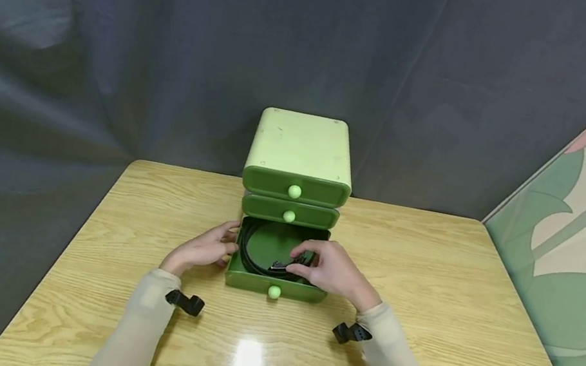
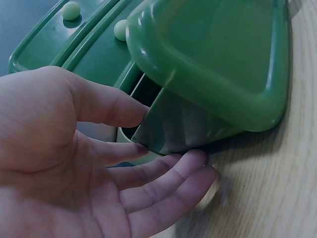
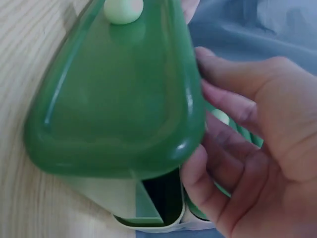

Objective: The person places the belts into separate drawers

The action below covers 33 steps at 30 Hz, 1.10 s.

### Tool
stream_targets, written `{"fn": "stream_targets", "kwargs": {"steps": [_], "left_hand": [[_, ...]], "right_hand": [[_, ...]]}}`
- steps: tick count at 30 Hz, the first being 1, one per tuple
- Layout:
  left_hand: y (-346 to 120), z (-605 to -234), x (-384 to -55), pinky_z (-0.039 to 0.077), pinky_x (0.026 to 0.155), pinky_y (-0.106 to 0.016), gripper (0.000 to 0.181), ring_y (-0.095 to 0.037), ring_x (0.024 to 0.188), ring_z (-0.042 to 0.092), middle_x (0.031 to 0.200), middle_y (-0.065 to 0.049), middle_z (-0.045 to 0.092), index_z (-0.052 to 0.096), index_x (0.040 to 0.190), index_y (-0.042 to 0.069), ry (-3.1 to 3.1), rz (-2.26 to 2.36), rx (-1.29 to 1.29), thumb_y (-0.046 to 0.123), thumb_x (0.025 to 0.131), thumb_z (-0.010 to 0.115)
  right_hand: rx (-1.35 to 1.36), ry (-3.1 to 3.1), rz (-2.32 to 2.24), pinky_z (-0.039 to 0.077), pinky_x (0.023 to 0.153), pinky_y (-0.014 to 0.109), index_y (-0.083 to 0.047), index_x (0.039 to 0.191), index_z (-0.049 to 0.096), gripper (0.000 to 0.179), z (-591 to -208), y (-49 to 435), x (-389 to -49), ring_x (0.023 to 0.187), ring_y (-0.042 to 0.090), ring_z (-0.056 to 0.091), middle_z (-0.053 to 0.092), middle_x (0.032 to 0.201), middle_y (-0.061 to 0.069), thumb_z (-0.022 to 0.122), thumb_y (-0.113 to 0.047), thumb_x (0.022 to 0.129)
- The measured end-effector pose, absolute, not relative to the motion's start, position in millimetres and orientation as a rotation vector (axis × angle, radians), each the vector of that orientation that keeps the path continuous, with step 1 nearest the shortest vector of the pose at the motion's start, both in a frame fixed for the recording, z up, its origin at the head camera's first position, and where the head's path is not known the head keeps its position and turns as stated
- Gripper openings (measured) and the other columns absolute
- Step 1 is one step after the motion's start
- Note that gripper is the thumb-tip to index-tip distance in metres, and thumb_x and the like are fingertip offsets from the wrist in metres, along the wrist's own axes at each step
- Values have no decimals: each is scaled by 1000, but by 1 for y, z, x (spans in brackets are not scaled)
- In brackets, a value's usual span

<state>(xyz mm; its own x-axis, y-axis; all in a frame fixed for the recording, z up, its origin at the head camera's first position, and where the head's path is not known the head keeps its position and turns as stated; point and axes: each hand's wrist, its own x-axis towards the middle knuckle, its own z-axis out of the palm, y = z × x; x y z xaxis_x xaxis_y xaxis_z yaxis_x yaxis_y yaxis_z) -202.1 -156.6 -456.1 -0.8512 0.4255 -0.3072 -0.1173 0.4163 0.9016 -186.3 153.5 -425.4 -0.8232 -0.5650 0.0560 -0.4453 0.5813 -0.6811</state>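
Observation:
A coiled black cable (image 1: 250,260) lies in the pulled-out bottom drawer (image 1: 275,286) of a small green chest. My right hand (image 1: 333,270) reaches in over the drawer's right side, thumb and index finger pinching the cable near its dark plug end (image 1: 277,266). In the right wrist view, the green drawer front (image 3: 114,99) hides the pinched part. My left hand (image 1: 203,249) is at the drawer's left side. Seen from the left wrist, its thumb and fingertips touch the drawer's side wall (image 2: 183,121), with the fingers loosely extended.
Above the bottom drawer are a middle drawer (image 1: 265,207) and a top drawer (image 1: 269,182), each with a pale round knob. The chest's light green top (image 1: 302,145) stands close to a dark curtain (image 1: 320,31). Beneath everything is a wooden table (image 1: 428,285); a floral panel (image 1: 579,260) borders the right.

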Motion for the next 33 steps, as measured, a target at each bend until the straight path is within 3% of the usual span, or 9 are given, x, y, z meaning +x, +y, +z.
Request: {"fn": "stream_targets", "kwargs": {"steps": [3,10,16,28,33], "left_hand": [[-157,-456,-202,61,95,-49,72,-52,140,52,166,-40,29,12,169,-2,2179,1441,263,10,108,48],[-157,-458,-203,61,94,-47,72,-51,141,52,167,-39,27,11,170,-1,2172,1449,256,11,108,47],[-157,-458,-204,61,96,-48,71,-50,141,52,168,-38,27,12,170,1,2170,1446,256,12,109,47],[-156,-456,-203,61,95,-50,71,-52,139,54,166,-39,29,12,170,-1,2177,1442,261,10,108,47],[-156,-456,-204,61,96,-50,70,-52,139,54,166,-38,30,12,170,-1,2178,1440,257,10,109,46]], "right_hand": [[-841,2659,-1104,45,52,22,-9,115,80,26,-423,155,-178,53,2,52,73,74,-1,81,-27,97],[-875,2741,-1280,58,61,24,-16,104,81,9,-418,150,-160,66,1,66,80,90,-2,80,-21,97],[-935,2774,-1368,51,47,22,-10,103,81,7,-423,146,-147,51,-3,56,79,87,2,77,-13,98],[-1210,2783,-1212,35,43,9,-8,105,81,9,-446,137,-125,50,-17,35,81,84,1,77,-8,96],[-1204,2767,-1106,33,41,7,-7,109,81,13,-454,134,-120,50,-12,50,83,89,3,76,-10,97]]}}
